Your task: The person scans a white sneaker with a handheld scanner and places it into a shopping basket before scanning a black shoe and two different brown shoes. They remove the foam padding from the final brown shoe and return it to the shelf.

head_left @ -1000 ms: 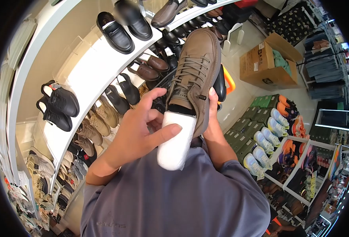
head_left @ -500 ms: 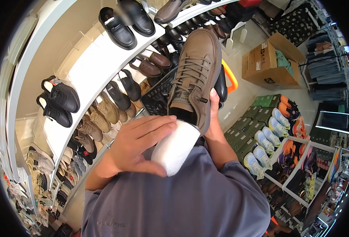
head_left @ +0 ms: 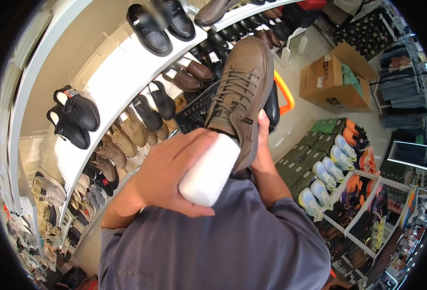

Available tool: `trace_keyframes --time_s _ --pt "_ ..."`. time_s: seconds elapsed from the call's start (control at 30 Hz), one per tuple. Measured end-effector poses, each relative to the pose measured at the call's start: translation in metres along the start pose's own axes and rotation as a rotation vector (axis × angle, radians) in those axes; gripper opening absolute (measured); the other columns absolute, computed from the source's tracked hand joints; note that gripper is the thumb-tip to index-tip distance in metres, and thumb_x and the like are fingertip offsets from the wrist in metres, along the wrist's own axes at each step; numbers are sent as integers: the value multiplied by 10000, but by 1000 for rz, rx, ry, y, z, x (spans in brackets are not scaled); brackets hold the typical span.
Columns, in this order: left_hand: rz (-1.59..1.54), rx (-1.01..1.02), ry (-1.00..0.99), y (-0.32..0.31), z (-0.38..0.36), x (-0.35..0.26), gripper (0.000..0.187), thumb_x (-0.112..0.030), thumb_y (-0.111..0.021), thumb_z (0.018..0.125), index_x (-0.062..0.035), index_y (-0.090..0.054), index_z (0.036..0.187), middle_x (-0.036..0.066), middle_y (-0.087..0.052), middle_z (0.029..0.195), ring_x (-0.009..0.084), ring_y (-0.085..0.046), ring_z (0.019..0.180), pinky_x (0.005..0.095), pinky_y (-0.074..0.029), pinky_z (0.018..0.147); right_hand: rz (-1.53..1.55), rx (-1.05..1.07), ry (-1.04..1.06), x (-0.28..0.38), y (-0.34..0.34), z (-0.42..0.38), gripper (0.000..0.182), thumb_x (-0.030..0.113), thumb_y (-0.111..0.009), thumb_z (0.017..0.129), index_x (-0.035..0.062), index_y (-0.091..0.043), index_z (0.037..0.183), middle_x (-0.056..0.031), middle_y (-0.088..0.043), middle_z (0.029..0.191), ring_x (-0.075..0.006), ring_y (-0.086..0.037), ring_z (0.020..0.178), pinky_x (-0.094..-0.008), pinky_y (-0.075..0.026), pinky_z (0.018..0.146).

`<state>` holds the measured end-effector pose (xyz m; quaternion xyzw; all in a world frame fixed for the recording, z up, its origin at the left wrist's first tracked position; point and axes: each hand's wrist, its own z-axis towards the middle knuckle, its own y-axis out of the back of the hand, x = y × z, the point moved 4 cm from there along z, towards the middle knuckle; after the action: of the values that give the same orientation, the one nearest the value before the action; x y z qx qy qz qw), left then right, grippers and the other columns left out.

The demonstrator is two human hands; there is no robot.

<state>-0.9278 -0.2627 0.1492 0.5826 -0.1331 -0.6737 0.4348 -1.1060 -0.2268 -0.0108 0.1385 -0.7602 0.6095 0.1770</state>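
Note:
A brown lace-up shoe [head_left: 248, 58] is held up before my chest, toe pointing away from me. My right hand [head_left: 263, 137] grips it along its right side, thumb showing and the other fingers hidden behind. A smooth white shoe insert [head_left: 209, 171] sits at the shoe's opening, its far end inside the collar and most of it outside. My left hand [head_left: 167, 166] is wrapped round the insert, fingers over its upper end and thumb under the near end.
A black basket [head_left: 194, 113] with an orange handle [head_left: 285, 94] is behind the shoe. Curved shelves [head_left: 109, 72] of shoes line the left. To the right are an open cardboard box [head_left: 322, 79], green shoe boxes [head_left: 295, 162] and several sneakers [head_left: 311, 203].
My left hand has closed round the white insert, its thumb now under the near end. The insert has shifted slightly down and left. My right hand keeps its grip on the shoe.

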Motion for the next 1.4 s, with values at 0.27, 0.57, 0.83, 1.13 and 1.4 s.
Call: trace_keyframes --time_s 0.27,0.57,0.83,1.13,1.4 --pt "58 48 42 -8 -1 7 1027 -592 -784 594 65 -428 1298 244 -558 1193 375 -616 953 391 -508 794 -140 -139 18 -5 21 0 815 592 -533 815 30 -374 1383 -179 -505 1299 -308 -524 1161 -426 -421 1019" --pt "148 199 152 -12 3 -2 923 -580 -711 691 56 -418 1292 224 -587 1109 356 -631 838 392 -509 724 -16 -94 -20 -4 34 1 729 395 -687 797 0 -408 1343 -169 -530 1243 -275 -554 1125 -409 -483 960" --pt "314 -96 166 -28 -4 -2 616 -297 -818 603 -33 -622 1124 111 -648 1083 254 -652 790 330 -516 657 45 -99 -40 -11 33 6 700 375 -685 804 5 -416 1334 -168 -541 1231 -277 -574 1099 -420 -490 947" --pt "323 -209 29 -33 -5 11 528 -164 -798 605 -56 -652 1101 101 -646 1116 250 -633 876 340 -515 726 -176 -128 -52 -13 30 13 758 568 -489 847 23 -403 1367 -185 -528 1279 -321 -559 1111 -441 -450 984" --pt "245 -241 80 -47 -2 20 444 -134 -785 640 -37 -645 1050 92 -634 1102 249 -630 871 341 -514 736 63 -92 -74 -7 36 18 693 406 -653 831 -15 -426 1332 -187 -543 1246 -308 -573 1104 -446 -481 960"
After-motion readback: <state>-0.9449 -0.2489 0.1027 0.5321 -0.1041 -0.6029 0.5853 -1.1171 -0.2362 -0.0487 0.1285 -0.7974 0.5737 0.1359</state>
